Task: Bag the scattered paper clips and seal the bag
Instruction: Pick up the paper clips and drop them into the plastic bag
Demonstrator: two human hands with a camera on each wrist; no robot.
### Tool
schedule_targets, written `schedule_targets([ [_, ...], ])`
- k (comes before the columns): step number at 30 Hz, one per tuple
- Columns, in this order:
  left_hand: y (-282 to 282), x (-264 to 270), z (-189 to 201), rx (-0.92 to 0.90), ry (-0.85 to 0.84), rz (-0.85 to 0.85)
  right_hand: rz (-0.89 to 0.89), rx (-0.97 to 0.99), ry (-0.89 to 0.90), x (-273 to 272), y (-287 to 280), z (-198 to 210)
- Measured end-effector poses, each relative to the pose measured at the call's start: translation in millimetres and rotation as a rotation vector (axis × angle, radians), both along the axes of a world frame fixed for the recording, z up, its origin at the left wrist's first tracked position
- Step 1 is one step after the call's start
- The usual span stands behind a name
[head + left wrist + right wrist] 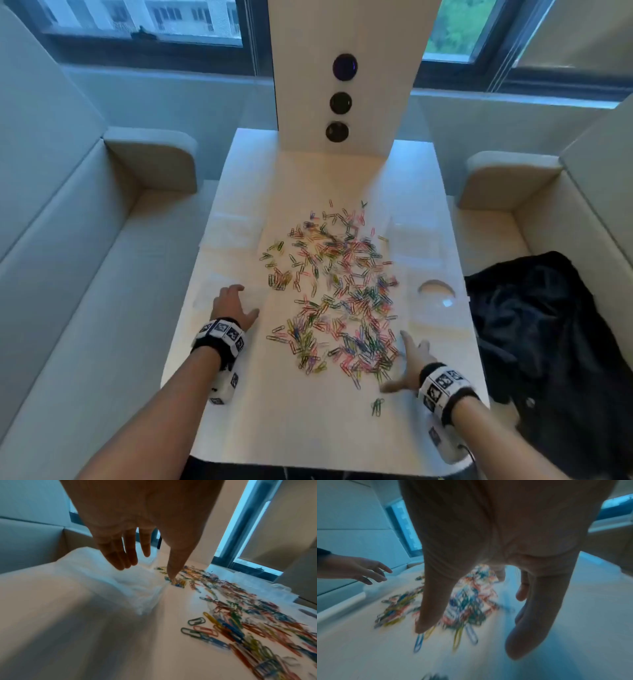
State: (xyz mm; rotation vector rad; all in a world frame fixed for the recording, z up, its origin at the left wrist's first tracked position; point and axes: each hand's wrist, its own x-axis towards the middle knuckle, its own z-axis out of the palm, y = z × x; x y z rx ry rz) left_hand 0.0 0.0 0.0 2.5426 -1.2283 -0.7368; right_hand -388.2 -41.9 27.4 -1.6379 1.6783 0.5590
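Observation:
Several coloured paper clips [337, 291] lie scattered over the middle of the white table [291, 431]. Clear plastic bags lie flat on the left side [233, 229], and one bag [137, 588] sits just under my left hand. My left hand [233, 303] hovers over that bag with fingers straight and spread, holding nothing. My right hand [409, 359] is at the near right edge of the clip pile, fingers spread and blurred, thumb [428, 609] close to the clips [465, 601]. It holds nothing. A few green clips [376, 407] lie apart near it.
More clear bags [416, 240] lie on the table's right side, one with a round cutout [436, 289]. A white upright panel [346, 75] with three dark discs stands at the far end. Padded benches flank the table; a dark garment [548, 342] lies on the right bench.

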Motion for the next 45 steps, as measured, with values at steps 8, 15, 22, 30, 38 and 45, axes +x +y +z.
schedule_targets([
  [8, 12.5, -2.3, -23.5, -0.001, 0.027, 0.047, -0.060, -0.255, -0.116, 22.8, 12.1, -47.7],
  [15, 21.7, -16.1, -26.7, -0.021, 0.078, 0.035, 0.034, -0.428, -0.246, 40.1, 9.5, -50.7],
  [22, 36.6, -38.0, -8.6, -0.204, 0.320, 0.289, -0.128, -0.508, -0.378, 37.7, -8.3, -51.4],
  [30, 36.1, -75.1, 0.4, -0.233, 0.383, 0.198, -0.771, -0.164, -0.794, 30.6, -30.4, -31.7],
  [38, 26.1, -114.4, 10.3, -0.217, 0.486, 0.145, -0.861, 0.415, -1.270, 89.9, -24.3, 3.4],
  [45, 28.1, -126.9, 23.8, -0.296, 0.460, 0.054, -0.759, 0.385, -1.211, 123.2, -7.0, -7.1],
])
